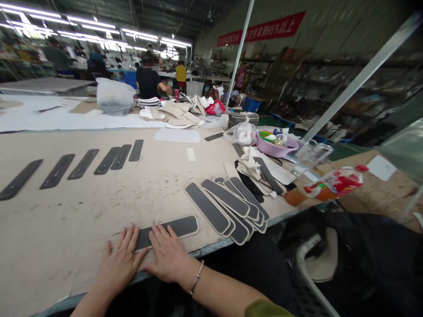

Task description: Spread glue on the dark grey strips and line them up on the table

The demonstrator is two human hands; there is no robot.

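A long dark grey strip with a pale border (185,226) lies flat near the table's front edge. Across its left end rests my left hand (120,264), fingers stretched out and gripping nothing. My right hand (167,253), a bracelet on its wrist, presses flat on the strip's middle, fingers spread. Just right of the strip is a fanned pile of similar bordered strips (211,207). Several dark strips without a pale border (82,164) lie in a slanted row at the left of the table.
Scraps (261,169), a pink basin (277,145) and a reddish bottle (337,182) lie along the right side. A plastic bag (115,97) and cut pieces (178,113) sit at the back. A person in black (147,82) is beyond the table.
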